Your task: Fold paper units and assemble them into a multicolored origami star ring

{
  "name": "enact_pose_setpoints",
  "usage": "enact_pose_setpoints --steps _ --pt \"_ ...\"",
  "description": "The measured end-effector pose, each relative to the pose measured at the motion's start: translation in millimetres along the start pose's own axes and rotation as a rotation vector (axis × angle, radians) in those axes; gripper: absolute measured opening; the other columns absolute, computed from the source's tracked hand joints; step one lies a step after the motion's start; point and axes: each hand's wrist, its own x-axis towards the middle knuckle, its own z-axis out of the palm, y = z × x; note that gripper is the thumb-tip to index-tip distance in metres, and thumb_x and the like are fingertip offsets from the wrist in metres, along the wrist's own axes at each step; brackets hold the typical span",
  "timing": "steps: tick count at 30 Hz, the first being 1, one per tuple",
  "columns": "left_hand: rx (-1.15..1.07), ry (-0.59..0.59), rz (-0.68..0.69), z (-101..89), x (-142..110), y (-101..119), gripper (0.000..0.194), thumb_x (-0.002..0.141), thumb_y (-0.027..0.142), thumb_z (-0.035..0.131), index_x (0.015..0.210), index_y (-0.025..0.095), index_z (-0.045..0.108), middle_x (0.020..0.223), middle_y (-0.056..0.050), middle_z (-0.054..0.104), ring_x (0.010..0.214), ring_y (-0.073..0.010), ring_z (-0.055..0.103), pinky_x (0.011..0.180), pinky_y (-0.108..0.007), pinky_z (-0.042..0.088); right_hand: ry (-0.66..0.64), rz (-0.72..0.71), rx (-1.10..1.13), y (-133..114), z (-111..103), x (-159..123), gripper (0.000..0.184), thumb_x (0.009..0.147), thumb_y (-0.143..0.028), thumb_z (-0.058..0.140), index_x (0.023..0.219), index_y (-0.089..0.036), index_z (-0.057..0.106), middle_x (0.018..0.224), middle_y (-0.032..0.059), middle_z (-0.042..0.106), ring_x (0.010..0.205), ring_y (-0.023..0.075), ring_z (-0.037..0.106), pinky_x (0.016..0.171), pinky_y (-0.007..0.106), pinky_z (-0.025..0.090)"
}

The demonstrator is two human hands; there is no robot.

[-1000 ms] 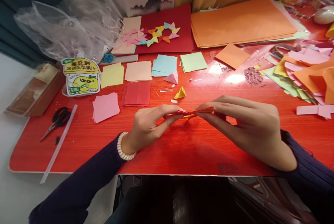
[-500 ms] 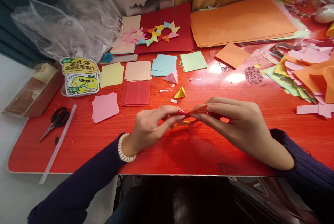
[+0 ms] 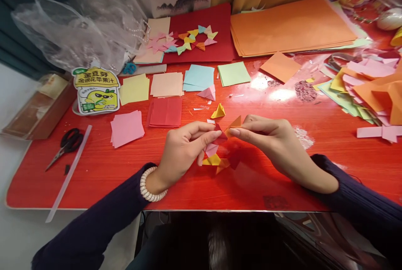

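Over the red table, both hands meet at a chain of folded paper pieces in red, orange, pink and yellow. My left hand pinches its red piece between thumb and fingers. My right hand pinches the orange piece at the top. The chain's lower pieces hang down and touch the table. A loose yellow folded piece and a pink folded piece lie just beyond the hands.
Stacks of square paper lie behind: pink, red, yellow, peach, blue, green. Scissors lie left. A paper ring rests on dark red card. Orange sheets and scraps fill the right.
Both hands have lifted the folded chain from flat near the table to upright, so its pink and yellow pieces now show below. The right hand has drawn in to the left.
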Motion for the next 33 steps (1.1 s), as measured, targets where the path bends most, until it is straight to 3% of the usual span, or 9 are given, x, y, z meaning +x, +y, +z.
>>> enact_pose_setpoints --steps 6,18,22,25,28,33 --pt "-0.008 0.080 -0.036 1.0 1 -2 0.012 0.077 0.032 0.065 0.082 0.021 0.065 0.052 0.006 0.059 0.030 0.0005 0.034 0.031 -0.013 0.029 0.002 0.065 0.041 0 5 0 0.024 0.077 -0.041 0.065 0.071 -0.019 0.071 0.067 0.0016 0.055 0.063 0.0130 0.047 0.057 0.028 0.034" --pt "0.035 0.060 -0.027 1.0 3 -9 0.016 0.078 0.035 0.063 0.081 0.020 0.064 0.042 0.007 0.046 0.030 -0.0032 0.035 0.033 -0.019 0.029 0.005 0.082 0.102 7 13 0 0.032 0.076 -0.047 0.065 0.067 -0.016 0.067 0.069 0.0027 0.058 0.066 0.0145 0.050 0.057 0.027 0.038" --pt "0.064 0.006 -0.040 -2.5 8 -7 0.020 0.078 0.038 0.062 0.084 0.019 0.066 0.052 0.005 0.055 0.034 -0.0028 0.037 0.036 -0.019 0.033 -0.026 0.126 0.168 9 10 2 0.030 0.078 -0.044 0.064 0.068 -0.015 0.066 0.067 0.0003 0.053 0.063 0.0115 0.045 0.057 0.025 0.034" --pt "0.106 -0.027 -0.011 -5.7 12 -6 0.019 0.078 0.035 0.063 0.080 0.017 0.069 0.069 0.000 0.064 0.055 -0.0064 0.053 0.052 -0.018 0.044 -0.069 0.165 0.191 10 7 5 0.030 0.079 -0.044 0.061 0.074 -0.016 0.067 0.064 -0.0011 0.050 0.058 0.0096 0.041 0.053 0.023 0.030" --pt "0.110 -0.034 0.003 -7.5 13 -7 0.019 0.077 0.034 0.063 0.078 0.016 0.069 0.076 -0.003 0.067 0.074 -0.0113 0.059 0.067 -0.020 0.047 -0.101 0.190 0.183 10 5 8 0.032 0.079 -0.046 0.060 0.071 -0.016 0.064 0.056 -0.0043 0.039 0.050 0.0074 0.030 0.046 0.023 0.021" --pt "0.120 -0.015 -0.013 -5.3 11 -12 0.021 0.078 0.036 0.062 0.078 0.016 0.069 0.072 -0.002 0.065 0.068 -0.0108 0.057 0.062 -0.020 0.045 -0.103 0.182 0.151 10 4 9 0.036 0.077 -0.044 0.064 0.059 -0.015 0.053 0.055 -0.0053 0.032 0.050 0.0068 0.027 0.046 0.024 0.018"
